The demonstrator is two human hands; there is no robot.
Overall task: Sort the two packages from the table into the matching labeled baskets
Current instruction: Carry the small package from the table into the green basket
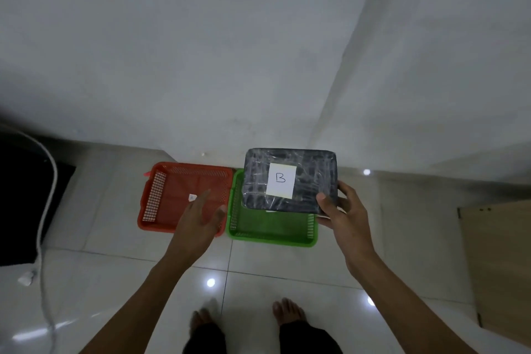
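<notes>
A black plastic-wrapped package [298,165] with a white label marked "B" hovers flat over the far part of the green basket [273,234]. My right hand [342,210] grips the package by its near right corner, thumb on top. A red basket [161,184] stands on the floor just left of the green one, with a small white tag lying inside it. My left hand [198,215] hangs over the red basket's near right part, fingers spread and holding nothing.
Both baskets stand on a glossy white tiled floor close to a white wall. A wooden table corner [500,261] is at the right. A dark object and a white cable [47,210] are at the left. My bare feet [287,310] are below.
</notes>
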